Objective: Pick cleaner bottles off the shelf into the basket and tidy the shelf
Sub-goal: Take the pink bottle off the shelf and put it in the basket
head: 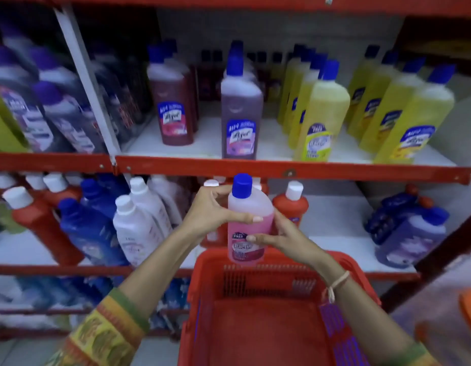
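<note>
A pink cleaner bottle [246,223] with a blue cap stands upright in both my hands, just above the far rim of the red basket [202,286]. My left hand [216,210] wraps its upper body from the left. My right hand [282,239] grips its label from the right. The basket's inside shows only its bare red floor. On the shelf above stand a red-brown bottle [173,109], a purple bottle [241,114] and rows of yellow bottles [319,114].
The red shelf rail [334,170] runs just above the held bottle. On the lower shelf board stand red [292,204], white [134,228] and blue bottles [89,228]; purple bottles [411,239] lie at right. A grey upright post [89,83] slants at left.
</note>
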A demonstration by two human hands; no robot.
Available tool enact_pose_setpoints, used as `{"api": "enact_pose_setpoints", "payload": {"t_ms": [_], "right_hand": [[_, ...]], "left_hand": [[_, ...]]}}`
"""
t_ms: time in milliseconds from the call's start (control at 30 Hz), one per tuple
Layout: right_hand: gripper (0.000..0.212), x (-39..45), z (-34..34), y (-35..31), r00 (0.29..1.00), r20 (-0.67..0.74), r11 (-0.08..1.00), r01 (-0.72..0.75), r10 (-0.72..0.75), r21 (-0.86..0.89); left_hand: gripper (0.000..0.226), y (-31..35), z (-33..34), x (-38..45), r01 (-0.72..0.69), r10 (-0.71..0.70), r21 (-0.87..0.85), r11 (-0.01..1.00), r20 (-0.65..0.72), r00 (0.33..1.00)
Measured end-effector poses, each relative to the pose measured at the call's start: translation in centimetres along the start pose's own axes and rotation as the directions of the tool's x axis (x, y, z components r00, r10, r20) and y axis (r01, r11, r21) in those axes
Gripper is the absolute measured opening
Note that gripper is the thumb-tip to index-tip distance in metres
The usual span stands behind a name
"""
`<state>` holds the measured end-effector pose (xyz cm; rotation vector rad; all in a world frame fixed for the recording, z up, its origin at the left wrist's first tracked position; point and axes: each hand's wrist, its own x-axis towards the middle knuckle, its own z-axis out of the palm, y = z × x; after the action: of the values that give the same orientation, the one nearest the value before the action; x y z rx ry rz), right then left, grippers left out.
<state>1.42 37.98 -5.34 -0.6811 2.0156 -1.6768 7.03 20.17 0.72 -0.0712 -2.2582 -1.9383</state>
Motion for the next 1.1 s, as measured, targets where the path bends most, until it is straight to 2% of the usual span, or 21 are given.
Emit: {"api": "enact_pose_setpoints", "payload": {"t_ms": [233,433,600,733,1000,1100], "right_hand": [[0.063,-1.8,0.9,8.9,0.987,-0.093,0.971,-0.149,0.133,-0.186],[0.054,-3.3,2.8,16.5,0.948,-0.213,0.894,-0.297,0.236,-0.335],[0.055,-4.3,4.8,20.4,0.898,-0.265,0.833,-0.43,0.352,-0.35],[0.067,-4.7,5.8,21.8,0.863,-0.284,0.795,-0.499,0.418,-0.347],[0.052,-4.4,6.7,22.9,0.848,-0.29,0.747,-0.529,0.444,-0.403],[0.053,-4.3,6.8,22.6,0.855,-0.274,0.742,-0.518,0.44,-0.425]], "left_hand": [[0.056,-10.6,2.4,-2.0,0.208,-0.208,0.007,0.978,0.048,0.977],[0.073,-19.1,5.4,-4.5,0.37,-0.37,-0.002,0.929,-0.03,0.929],[0.079,-23.6,6.9,-6.4,0.486,-0.484,0.03,0.873,-0.062,0.873],[0.081,-26.1,7.7,-7.8,0.522,-0.521,-0.01,0.853,-0.048,0.852],[0.07,-26.6,7.4,-7.9,0.516,-0.515,0.066,0.854,-0.026,0.857],[0.066,-26.5,6.8,-7.6,0.513,-0.514,0.162,0.843,-0.037,0.857]]}}
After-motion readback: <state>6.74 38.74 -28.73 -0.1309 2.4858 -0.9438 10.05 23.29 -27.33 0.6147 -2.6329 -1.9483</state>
